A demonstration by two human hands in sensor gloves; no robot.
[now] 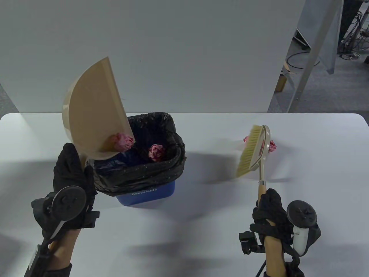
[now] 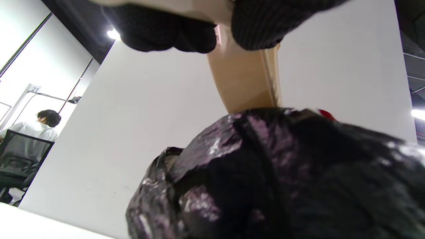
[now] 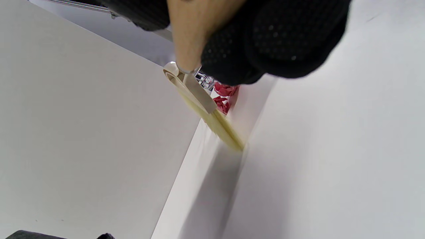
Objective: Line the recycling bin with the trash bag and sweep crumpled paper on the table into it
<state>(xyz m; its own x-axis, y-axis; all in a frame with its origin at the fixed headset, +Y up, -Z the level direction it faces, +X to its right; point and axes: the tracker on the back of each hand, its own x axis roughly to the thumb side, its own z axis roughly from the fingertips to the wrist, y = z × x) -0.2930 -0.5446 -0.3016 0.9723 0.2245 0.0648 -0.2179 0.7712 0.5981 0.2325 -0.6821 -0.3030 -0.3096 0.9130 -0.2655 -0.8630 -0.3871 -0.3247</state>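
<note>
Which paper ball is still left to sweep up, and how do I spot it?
Start at the white table, then go right of the blue bin to the brush held by the right hand. The red paper ball lies on the table behind the brush head, unlike the others over the bin.

Left hand (image 1: 72, 173): raised at the near left, black glove, fingers curled round the handle it holds; grip closed, thumb side facing up.
Left wrist: tracker disc strapped to the back of the hand, bare forearm entering from the bottom edge.
Right hand (image 1: 271, 213): lower, near right, gloved fingers wrapped round a wooden handle; grip closed.
Right wrist: tracker on its outer side, forearm upright from the bottom edge.
Spacing: hands well apart.
</note>
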